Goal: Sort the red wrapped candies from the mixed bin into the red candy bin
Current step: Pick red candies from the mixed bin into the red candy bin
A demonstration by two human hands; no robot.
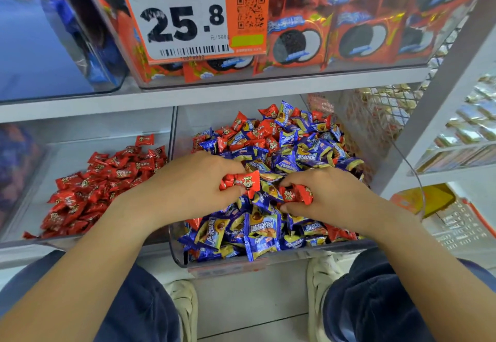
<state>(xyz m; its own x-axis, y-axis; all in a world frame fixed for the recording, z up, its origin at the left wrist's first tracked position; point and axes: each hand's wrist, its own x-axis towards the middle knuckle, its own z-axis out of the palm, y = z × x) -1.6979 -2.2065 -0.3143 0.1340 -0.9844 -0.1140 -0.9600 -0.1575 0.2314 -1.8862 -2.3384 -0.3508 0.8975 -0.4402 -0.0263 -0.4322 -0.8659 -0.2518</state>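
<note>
Head view, down over a shop shelf: both hands deep in the mixed bin point(271, 257), a clear tub heaped with blue wrapped candies point(261, 245) and red ones. Left hand point(192, 180) curled around a red wrapped candy point(245, 182), thumb and fingertips pinching its left end, possibly with more tucked in the palm, though hard to tell. Right hand point(326, 197) likewise curled, pinching a second red candy point(295, 194) at its right side. Two candies close together, not quite touching, both just above the heap's middle. More reds scattered toward the back of the heap point(264, 128), half buried among blue. To the left, past a clear divider, the red candy bin point(61, 242), already holding a low spread of red pieces point(99, 183).

Likely very light, small and rigid at the core, with crinkly, slick foil and flared crimped ends. Best taken at the plump middle or by a crimped end; a pinch on an end alone probably lets the piece swing or slip free. Not fragile, so a firm squeeze or a short drop into the bin probably harmless. Loose heap apt to shift and slide when disturbed, burying neighbours or spilling pieces over the low front lip.

Above, a shelf of orange biscuit packs point(330, 38) and a price tag point(185, 14).
</note>
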